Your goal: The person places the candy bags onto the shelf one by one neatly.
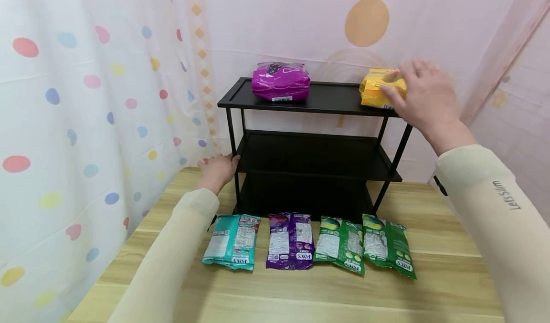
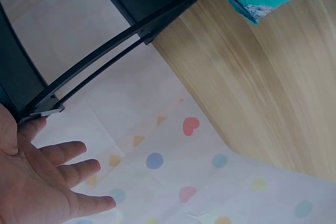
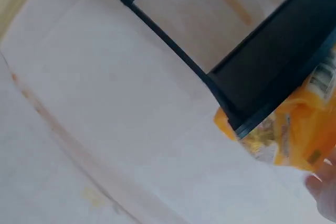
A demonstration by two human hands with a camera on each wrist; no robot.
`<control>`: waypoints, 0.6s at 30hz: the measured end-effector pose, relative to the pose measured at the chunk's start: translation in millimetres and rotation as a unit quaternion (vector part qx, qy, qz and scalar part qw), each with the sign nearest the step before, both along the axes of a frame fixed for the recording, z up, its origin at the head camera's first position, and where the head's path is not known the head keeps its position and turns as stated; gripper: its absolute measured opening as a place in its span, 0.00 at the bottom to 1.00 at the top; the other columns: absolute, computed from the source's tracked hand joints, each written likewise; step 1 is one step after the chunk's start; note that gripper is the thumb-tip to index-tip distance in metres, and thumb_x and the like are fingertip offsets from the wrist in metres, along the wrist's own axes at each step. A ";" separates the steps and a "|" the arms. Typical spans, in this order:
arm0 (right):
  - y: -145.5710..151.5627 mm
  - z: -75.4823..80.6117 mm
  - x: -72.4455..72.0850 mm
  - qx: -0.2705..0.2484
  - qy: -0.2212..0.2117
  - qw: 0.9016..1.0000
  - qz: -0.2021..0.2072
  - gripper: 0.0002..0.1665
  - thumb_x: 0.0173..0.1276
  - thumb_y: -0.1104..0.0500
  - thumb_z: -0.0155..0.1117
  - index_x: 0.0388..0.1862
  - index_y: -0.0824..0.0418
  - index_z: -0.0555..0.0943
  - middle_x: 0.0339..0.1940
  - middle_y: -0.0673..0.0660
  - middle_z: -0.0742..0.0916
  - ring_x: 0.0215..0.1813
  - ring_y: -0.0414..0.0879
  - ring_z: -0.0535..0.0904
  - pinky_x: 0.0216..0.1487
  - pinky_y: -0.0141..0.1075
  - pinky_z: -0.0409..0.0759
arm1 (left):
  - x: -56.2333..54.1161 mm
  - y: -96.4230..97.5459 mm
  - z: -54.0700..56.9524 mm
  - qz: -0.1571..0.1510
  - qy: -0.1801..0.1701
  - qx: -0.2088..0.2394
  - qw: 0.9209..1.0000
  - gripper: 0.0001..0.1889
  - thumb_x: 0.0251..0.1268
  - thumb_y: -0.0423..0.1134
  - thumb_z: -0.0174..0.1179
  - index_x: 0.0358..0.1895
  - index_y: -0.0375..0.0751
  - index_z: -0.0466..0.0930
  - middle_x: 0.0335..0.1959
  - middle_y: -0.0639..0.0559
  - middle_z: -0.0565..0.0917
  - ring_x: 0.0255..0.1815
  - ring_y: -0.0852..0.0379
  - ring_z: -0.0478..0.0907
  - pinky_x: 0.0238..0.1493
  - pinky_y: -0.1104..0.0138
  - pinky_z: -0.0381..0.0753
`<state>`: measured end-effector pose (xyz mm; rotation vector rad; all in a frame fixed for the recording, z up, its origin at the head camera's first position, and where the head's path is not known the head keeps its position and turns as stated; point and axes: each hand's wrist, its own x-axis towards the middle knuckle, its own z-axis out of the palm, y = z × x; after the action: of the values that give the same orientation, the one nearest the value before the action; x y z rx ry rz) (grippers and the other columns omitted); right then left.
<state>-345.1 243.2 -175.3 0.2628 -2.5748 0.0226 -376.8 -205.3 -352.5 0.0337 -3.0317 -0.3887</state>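
A yellow snack bag [image 1: 378, 90] lies at the right end of the top tier of a black three-tier rack [image 1: 335, 96]. My right hand [image 1: 425, 94], blurred, is at the bag's right side with its thumb over the front. The right wrist view has only part of this hand, at the edge beside the yellow bag [image 3: 302, 135]. On the rack's left side, my left hand [image 1: 219, 170] rests near the middle tier, thumb at the front post. Its other fingers [image 2: 79, 172] stretch out loosely past the rack corner. A magenta bag [image 1: 281, 82] sits at the top tier's left.
In front of the rack, a teal bag [image 1: 232, 242], a purple bag [image 1: 290, 242] and two green bags, one left [image 1: 341, 244] and one right [image 1: 388, 244], lie in a row on the wooden table [image 1: 275, 299]. A dotted curtain [image 1: 99, 137] hangs at the left.
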 end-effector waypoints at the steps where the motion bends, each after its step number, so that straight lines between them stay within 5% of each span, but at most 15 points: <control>1: -2.3 -1.8 -0.4 0.028 -0.012 1.000 0.000 0.47 0.76 0.30 0.36 0.78 0.63 0.56 0.73 0.74 0.64 0.72 0.72 0.58 0.71 0.60 0.55 | 0.2 -0.3 -0.2 0.000 -0.001 0.000 1.000 0.31 0.82 0.54 0.28 0.70 0.38 0.69 0.66 0.28 0.70 0.66 0.27 0.64 0.64 0.29 0.48; 5: -7.4 -11.2 -0.9 0.078 -0.057 0.995 -0.015 0.51 0.73 0.25 0.33 0.81 0.58 0.49 0.71 0.76 0.65 0.67 0.76 0.61 0.63 0.66 0.63 | 0.2 -0.5 -0.7 0.000 -0.001 0.000 1.000 0.31 0.82 0.54 0.29 0.70 0.38 0.69 0.67 0.27 0.69 0.67 0.27 0.63 0.64 0.28 0.47; 9: -6.8 -20.3 -1.2 0.067 -0.039 0.997 -0.003 0.44 0.77 0.30 0.35 0.82 0.54 0.51 0.69 0.76 0.67 0.63 0.76 0.66 0.58 0.68 0.68 | -0.7 -0.2 -0.9 0.002 0.006 0.000 1.000 0.31 0.82 0.54 0.29 0.70 0.37 0.69 0.66 0.27 0.70 0.67 0.26 0.63 0.64 0.28 0.46; 18: -0.5 -32.2 -11.6 0.018 -0.044 0.996 0.073 0.37 0.82 0.40 0.37 0.82 0.55 0.50 0.78 0.72 0.56 0.76 0.71 0.51 0.74 0.59 0.47 | 0.2 0.3 -0.5 0.003 0.003 -0.003 1.000 0.31 0.82 0.54 0.29 0.69 0.37 0.70 0.66 0.27 0.70 0.66 0.26 0.64 0.64 0.29 0.48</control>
<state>-356.7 242.7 -207.5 0.4739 -2.6388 0.0429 -376.6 -205.0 -353.1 0.0414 -3.0265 -0.3772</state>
